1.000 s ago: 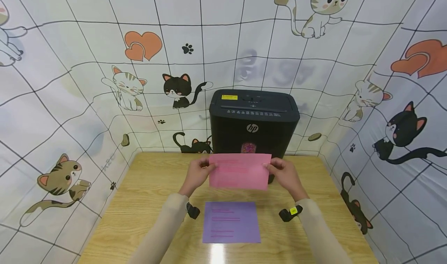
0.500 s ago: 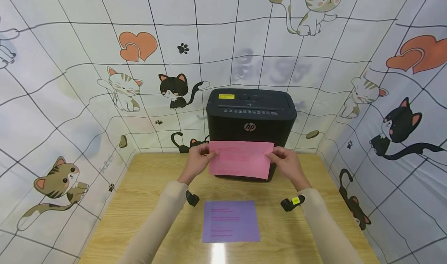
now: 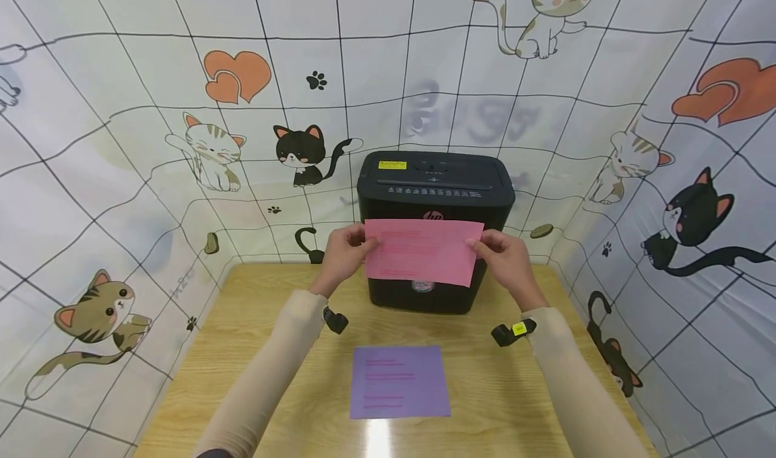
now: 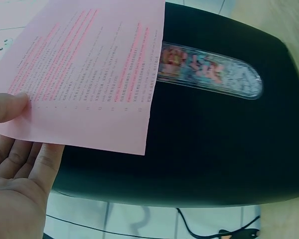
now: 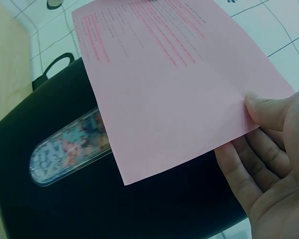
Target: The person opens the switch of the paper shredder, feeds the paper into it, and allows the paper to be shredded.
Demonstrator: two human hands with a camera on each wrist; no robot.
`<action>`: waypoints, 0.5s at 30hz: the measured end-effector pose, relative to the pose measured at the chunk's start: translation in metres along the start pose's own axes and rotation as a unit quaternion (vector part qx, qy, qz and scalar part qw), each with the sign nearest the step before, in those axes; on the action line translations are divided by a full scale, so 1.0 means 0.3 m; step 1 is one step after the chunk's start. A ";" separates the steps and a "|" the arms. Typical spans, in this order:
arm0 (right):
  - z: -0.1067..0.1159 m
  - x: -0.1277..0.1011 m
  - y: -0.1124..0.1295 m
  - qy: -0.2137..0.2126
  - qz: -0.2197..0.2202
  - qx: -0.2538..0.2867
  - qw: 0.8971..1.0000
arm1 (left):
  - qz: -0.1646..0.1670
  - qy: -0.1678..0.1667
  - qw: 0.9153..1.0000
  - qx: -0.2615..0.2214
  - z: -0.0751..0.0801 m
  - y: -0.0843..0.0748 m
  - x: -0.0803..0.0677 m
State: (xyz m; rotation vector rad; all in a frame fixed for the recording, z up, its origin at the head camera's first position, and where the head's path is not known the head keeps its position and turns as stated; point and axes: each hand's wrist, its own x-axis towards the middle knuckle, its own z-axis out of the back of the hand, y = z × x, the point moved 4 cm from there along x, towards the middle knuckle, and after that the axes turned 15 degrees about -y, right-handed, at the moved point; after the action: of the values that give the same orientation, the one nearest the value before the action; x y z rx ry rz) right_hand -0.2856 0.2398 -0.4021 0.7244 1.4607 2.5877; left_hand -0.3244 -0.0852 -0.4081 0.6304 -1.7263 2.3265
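A pink sheet of paper (image 3: 421,250) with printed lines and pink highlighting is held up in front of a black HP paper shredder (image 3: 436,195). My left hand (image 3: 344,256) pinches its left edge between thumb and fingers. At the opposite edge, my right hand (image 3: 504,263) pinches it the same way. The sheet covers much of the shredder's front and part of the logo. Its lower edge hangs below the level of the feed slot (image 3: 433,184) on top. In the left wrist view, the shredder's clear window (image 4: 209,72) shows coloured shreds inside.
A purple sheet (image 3: 400,382) with pink lines lies on the wooden table (image 3: 291,377) in front of the shredder. Cloth walls (image 3: 388,60) with cat prints stand behind and at both sides. The shredder is close to the back wall.
Both hands have raised the pink sheet up the shredder's front, from near its base to the height of the logo. The purple sheet has stayed in place.
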 end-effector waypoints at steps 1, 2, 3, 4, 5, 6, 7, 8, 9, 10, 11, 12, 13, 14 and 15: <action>0.004 0.004 0.007 -0.003 -0.001 -0.003 1.000 | -0.002 0.000 1.000 -0.001 0.001 -0.008 0.005; 0.009 0.008 0.014 -0.006 -0.003 -0.003 1.000 | -0.004 0.002 1.000 -0.003 0.001 -0.017 0.010; 0.013 0.012 0.020 -0.009 -0.004 -0.005 1.000 | -0.005 0.003 1.000 -0.005 0.002 -0.025 0.016; 0.017 0.016 0.025 -0.011 -0.007 -0.005 1.000 | -0.007 0.004 1.000 -0.008 0.004 -0.034 0.021; 0.020 0.020 0.031 -0.013 -0.009 -0.005 1.000 | -0.008 0.005 1.000 -0.010 0.005 -0.040 0.027; 0.023 0.024 0.037 -0.014 -0.010 -0.003 1.000 | -0.009 0.005 1.000 -0.013 0.006 -0.044 0.035; 0.026 0.029 0.042 -0.016 -0.011 0.000 1.000 | -0.010 0.005 1.000 -0.016 0.008 -0.052 0.042; 0.030 0.033 0.049 -0.018 -0.011 0.002 1.000 | -0.011 0.005 1.000 -0.017 0.009 -0.059 0.049; 0.033 0.037 0.057 -0.020 -0.009 0.002 1.000 | -0.013 0.005 1.000 -0.017 0.011 -0.067 0.057; 0.037 0.041 0.066 -0.021 -0.006 0.004 1.000 | -0.016 0.004 1.000 -0.017 0.013 -0.075 0.065; 0.040 0.047 0.074 -0.023 -0.001 0.009 1.000 | -0.017 0.004 1.000 -0.017 0.014 -0.084 0.072; 0.044 0.051 0.084 -0.024 0.003 0.012 1.000 | -0.020 0.004 1.000 -0.017 0.017 -0.094 0.079; 0.047 0.056 0.092 -0.025 0.006 0.013 1.000 | -0.022 0.003 1.000 -0.017 0.019 -0.105 0.084; 0.051 0.061 0.101 -0.025 0.010 0.013 1.000 | -0.024 0.003 1.000 -0.016 0.021 -0.115 0.090; 0.054 0.065 0.110 -0.025 0.013 0.015 0.999 | -0.024 0.002 1.000 -0.016 0.024 -0.124 0.095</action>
State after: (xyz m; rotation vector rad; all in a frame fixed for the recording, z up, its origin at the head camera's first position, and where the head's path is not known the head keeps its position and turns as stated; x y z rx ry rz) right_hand -0.2906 0.2404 -0.3609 0.8108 1.4884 2.5535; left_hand -0.3340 -0.0833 -0.3618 0.6539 -1.7232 2.2612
